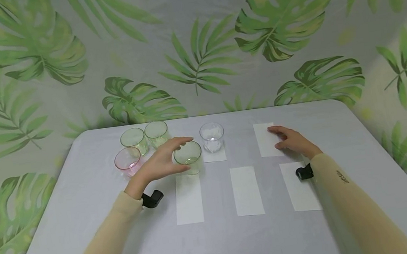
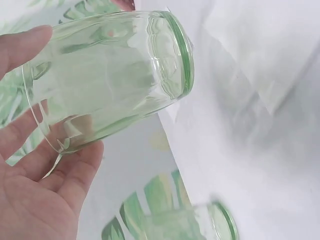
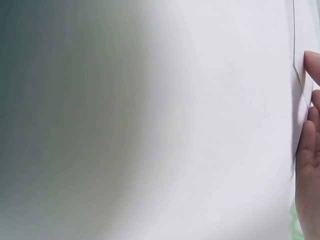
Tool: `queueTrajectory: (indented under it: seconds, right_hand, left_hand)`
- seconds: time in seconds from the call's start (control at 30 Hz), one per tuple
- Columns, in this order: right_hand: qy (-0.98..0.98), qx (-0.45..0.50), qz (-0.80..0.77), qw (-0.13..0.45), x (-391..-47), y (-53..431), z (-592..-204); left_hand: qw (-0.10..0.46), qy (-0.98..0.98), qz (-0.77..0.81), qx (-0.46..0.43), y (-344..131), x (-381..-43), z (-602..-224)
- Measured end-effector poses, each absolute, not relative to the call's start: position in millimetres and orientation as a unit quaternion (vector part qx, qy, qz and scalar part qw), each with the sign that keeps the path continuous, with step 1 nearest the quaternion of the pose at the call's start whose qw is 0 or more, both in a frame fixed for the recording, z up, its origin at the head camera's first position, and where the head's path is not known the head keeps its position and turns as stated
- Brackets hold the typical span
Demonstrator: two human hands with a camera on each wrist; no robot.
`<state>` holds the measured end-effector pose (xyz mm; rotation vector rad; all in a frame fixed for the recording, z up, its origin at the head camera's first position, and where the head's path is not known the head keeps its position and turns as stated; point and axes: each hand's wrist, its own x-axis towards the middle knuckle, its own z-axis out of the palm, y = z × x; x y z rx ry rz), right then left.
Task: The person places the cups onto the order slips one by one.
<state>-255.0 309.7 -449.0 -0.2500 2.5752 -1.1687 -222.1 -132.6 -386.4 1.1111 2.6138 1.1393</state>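
My left hand point(image 1: 160, 162) grips a pale green glass point(image 1: 188, 157), thumb on one side and fingers on the other near the rim. In the left wrist view this green glass point(image 2: 110, 70) has its thick base free of the table. It hangs by the far end of the front-left paper sheet point(image 1: 188, 201). Just behind and to its right, a clear glass point(image 1: 212, 137) stands on another sheet point(image 1: 215, 157). My right hand point(image 1: 294, 140) rests on the back-right sheet point(image 1: 266, 144), fingers loosely bent and holding nothing; the right wrist view shows only part of it.
Left of my left hand stand a pink glass point(image 1: 128, 159) and two green glasses, one point(image 1: 133, 140) beside the other point(image 1: 157, 133). More white sheets lie in front, one in the middle point(image 1: 247, 191) and one point(image 1: 303, 193) under my right wrist. A leaf-patterned cloth point(image 1: 198, 55) hangs behind the table.
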Motion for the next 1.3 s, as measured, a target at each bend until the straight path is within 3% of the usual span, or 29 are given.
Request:
queueTrajectory:
  seconds: [0.47,0.77,1.3]
  right_hand:
    - [0.907,-0.097,-0.380,0.154,-257.7,312.7,-452.1]
    - [0.920,-0.132,-0.345,0.126,-259.6,311.4,-452.2]
    - [0.920,-0.145,-0.344,0.119,-261.0,310.2,-452.5]
  left_hand:
    - [0.051,0.823,0.378,0.421,-70.8,-224.9,-387.5]
    - [0.048,0.811,0.376,0.445,-44.4,-225.8,-384.9]
    - [0.054,0.810,0.378,0.445,-6.4,-238.4,-380.5]
